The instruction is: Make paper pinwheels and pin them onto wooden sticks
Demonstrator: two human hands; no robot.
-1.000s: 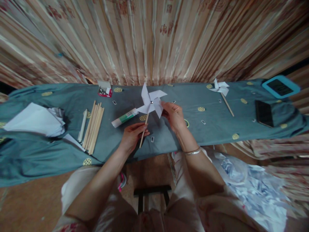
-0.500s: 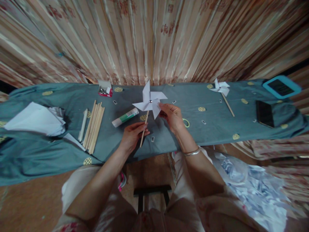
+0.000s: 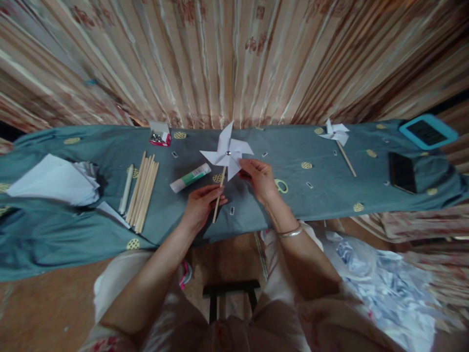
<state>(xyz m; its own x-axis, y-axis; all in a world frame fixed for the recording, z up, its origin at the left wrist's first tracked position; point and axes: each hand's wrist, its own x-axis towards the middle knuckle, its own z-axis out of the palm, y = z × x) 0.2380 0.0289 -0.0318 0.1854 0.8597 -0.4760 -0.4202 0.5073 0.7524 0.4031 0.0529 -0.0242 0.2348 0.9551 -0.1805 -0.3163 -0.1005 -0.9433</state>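
Observation:
A white paper pinwheel (image 3: 223, 155) with a shiny pin at its centre stands on a thin wooden stick (image 3: 217, 208) over the middle of the table. My left hand (image 3: 199, 208) is closed round the stick below the blades. With thumb and fingers pinched together, my right hand (image 3: 259, 180) grips the edge of the lower right blade. Just left of the stick lies a glue stick (image 3: 190, 178) with a green and white label. Yellow-green scissor handles (image 3: 282, 186) show beside my right wrist; the rest of the scissors is hidden.
On the green cloth (image 3: 256, 215) lie wooden sticks (image 3: 142, 193), a white pen (image 3: 126, 189), a paper stack (image 3: 54, 183), a pin box (image 3: 160, 135), another pinwheel (image 3: 336, 132), a phone (image 3: 402, 172) and a blue-framed device (image 3: 428, 132). Paper scraps (image 3: 388, 283) fill a bag below right.
The pinwheel's blades have turned slightly clockwise. My right hand has shifted a little left with the blade, and more of the scissor handles shows. My left hand has stayed put.

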